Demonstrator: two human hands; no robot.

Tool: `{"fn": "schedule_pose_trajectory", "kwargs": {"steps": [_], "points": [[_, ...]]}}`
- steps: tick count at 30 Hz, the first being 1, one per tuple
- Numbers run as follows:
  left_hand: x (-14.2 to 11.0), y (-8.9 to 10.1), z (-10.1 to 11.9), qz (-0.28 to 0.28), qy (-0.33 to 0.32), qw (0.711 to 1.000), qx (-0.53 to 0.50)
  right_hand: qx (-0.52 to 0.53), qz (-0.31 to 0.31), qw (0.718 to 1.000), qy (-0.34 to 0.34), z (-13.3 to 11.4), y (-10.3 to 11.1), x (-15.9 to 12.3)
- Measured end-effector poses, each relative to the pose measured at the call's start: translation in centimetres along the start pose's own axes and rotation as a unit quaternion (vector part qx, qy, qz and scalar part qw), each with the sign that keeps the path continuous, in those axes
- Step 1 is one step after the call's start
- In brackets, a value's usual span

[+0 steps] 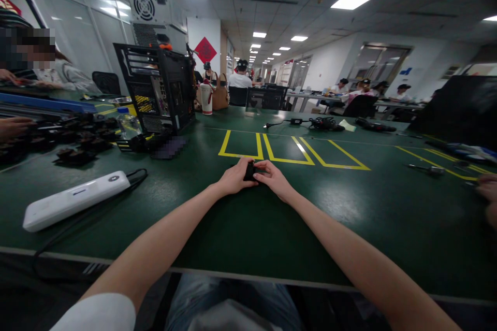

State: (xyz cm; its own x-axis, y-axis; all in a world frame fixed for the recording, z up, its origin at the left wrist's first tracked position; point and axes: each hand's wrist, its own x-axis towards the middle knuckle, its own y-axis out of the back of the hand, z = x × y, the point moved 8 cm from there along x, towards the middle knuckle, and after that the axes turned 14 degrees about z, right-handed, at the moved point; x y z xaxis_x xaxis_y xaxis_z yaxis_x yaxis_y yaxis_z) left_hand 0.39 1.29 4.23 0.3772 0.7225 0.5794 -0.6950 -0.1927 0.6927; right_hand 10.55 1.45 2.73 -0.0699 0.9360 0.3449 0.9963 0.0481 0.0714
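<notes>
Both hands meet over the green tabletop (279, 238), around a small black part (249, 172) whose kind I cannot make out. My left hand (234, 177) grips it from the left, fingers curled around its side. From the other side, my right hand (273, 177) pinches it between thumb and fingertips. Much of the part is covered by the fingers. Just beyond the hands, yellow tape outlines (289, 162) mark the table surface.
A white power strip (77, 200) with a black cable lies at left. Behind it stand an open black computer case (171, 87) and a plastic bottle (128, 123). Black cables (328, 123) lie at the back, a screwdriver (425, 169) at right. Other people's hands show at both edges.
</notes>
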Motion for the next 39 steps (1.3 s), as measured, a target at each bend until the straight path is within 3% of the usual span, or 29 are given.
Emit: {"fn": "schedule_pose_trajectory", "kwargs": {"steps": [5, 12, 35, 39], "points": [[-0.04, 0.00, 0.00, -0.008, 0.009, 1.000, -0.001, 0.004, -0.021, 0.999, -0.032, 0.54, -0.14, 0.01], [0.02, -0.07, 0.07, -0.009, 0.006, 1.000, -0.003, 0.004, -0.003, 1.000, 0.007, -0.07, 0.09, 0.03], [0.00, -0.15, -0.44, 0.008, 0.002, 1.000, -0.003, 0.000, -0.036, 0.999, -0.024, 0.32, -0.40, -0.12], [0.02, -0.15, -0.46, 0.010, 0.007, 1.000, -0.002, -0.007, -0.008, 1.000, 0.000, -0.01, -0.10, 0.10]]}}
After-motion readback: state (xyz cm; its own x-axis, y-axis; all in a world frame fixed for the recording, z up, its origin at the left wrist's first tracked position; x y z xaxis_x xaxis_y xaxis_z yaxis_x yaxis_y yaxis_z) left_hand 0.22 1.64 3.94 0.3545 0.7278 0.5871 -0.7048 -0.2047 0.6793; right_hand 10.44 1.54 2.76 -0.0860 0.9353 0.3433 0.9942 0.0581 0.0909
